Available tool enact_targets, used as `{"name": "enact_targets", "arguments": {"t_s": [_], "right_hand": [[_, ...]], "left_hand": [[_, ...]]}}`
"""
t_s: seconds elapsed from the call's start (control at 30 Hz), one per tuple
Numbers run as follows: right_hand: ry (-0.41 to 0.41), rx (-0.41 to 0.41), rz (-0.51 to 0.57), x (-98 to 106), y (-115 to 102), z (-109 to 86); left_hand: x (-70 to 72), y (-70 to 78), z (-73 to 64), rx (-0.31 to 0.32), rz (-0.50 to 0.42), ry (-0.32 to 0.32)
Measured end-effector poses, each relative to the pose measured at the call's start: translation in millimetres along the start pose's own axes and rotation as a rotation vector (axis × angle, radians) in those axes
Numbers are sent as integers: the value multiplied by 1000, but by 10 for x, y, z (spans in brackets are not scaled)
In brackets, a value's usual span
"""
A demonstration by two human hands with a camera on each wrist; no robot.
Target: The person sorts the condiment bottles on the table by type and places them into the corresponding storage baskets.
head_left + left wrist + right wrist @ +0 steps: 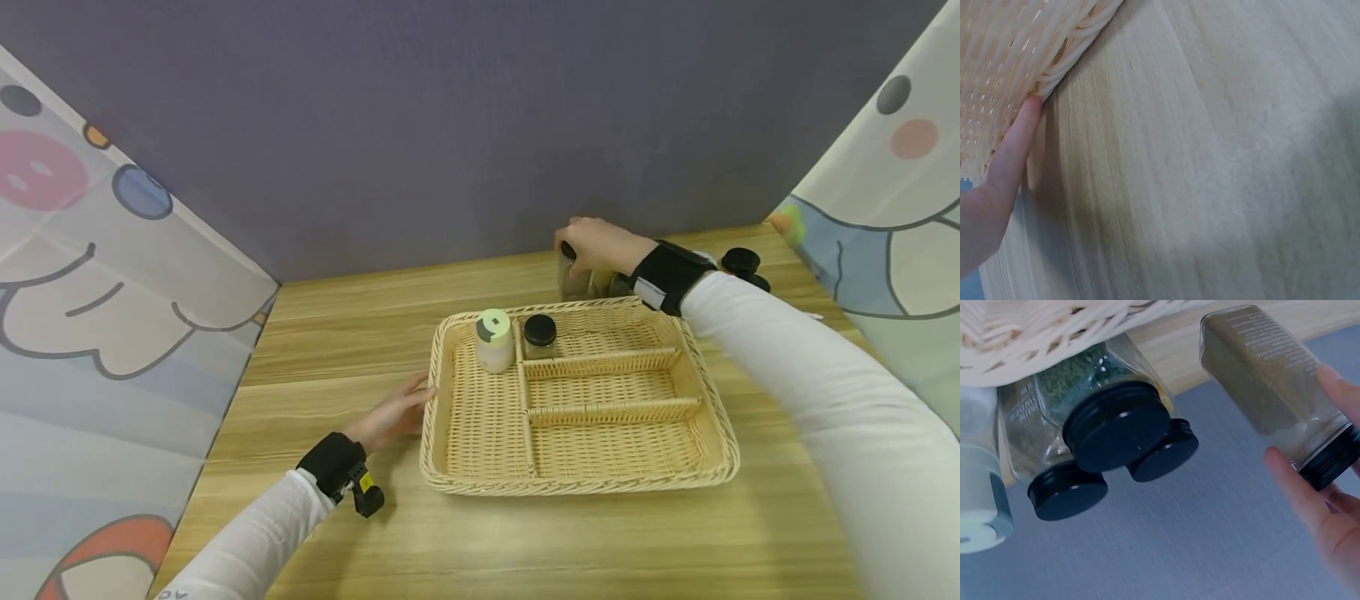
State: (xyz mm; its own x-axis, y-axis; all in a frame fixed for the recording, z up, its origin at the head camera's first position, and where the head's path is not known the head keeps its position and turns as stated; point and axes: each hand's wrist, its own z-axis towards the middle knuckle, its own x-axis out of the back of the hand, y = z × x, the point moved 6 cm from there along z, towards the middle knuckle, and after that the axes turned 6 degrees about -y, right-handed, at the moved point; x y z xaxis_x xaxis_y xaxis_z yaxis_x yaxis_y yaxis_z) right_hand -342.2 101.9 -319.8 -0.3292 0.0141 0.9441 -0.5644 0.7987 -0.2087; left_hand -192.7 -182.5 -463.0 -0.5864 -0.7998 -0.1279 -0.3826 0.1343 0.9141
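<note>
My right hand point(600, 244) reaches past the back of a wicker basket point(581, 486) and grips a square glass spice jar point(1260, 372) by its black-lid end. Brown powder fills much of that jar, and printed text runs along one side. At the basket's left side, my left hand point(393, 414) rests its fingers against the woven wall; in the left wrist view one extended finger point(1019, 140) touches the wicker under the rim. Inside the basket, a white bottle with a pale green and grey lid point(495, 342) stands in the left compartment. A black-lidded jar point(540, 335) stands in the back right one.
Behind the basket, a jar of green herbs point(1085, 375) stands among other black-lidded jars, beside a white bottle point(977, 487). More black lids point(741, 261) show at the back right. A grey partition point(480, 133) borders the wooden table point(337, 333) at the back.
</note>
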Motion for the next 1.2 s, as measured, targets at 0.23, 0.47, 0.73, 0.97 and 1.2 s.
{"name": "enact_targets", "arguments": {"t_s": [0.23,0.47,0.73,0.97,1.2], "right_hand": [[6,13,-9,69,-60,-66],[2,20,-5,125,-126,-150],[14,40,-31,175,-161,-234],[20,59,-24,147,-193,-317],[49,107,-29,94,-305,-432]], "left_hand": [[2,1,1,2,-4,0],[6,-7,5,4,-12,-3],[8,-2,11,1,-10,-13],[3,-12,16,-2,-6,-17],[-4,-3,10,-3,-7,-27]]}}
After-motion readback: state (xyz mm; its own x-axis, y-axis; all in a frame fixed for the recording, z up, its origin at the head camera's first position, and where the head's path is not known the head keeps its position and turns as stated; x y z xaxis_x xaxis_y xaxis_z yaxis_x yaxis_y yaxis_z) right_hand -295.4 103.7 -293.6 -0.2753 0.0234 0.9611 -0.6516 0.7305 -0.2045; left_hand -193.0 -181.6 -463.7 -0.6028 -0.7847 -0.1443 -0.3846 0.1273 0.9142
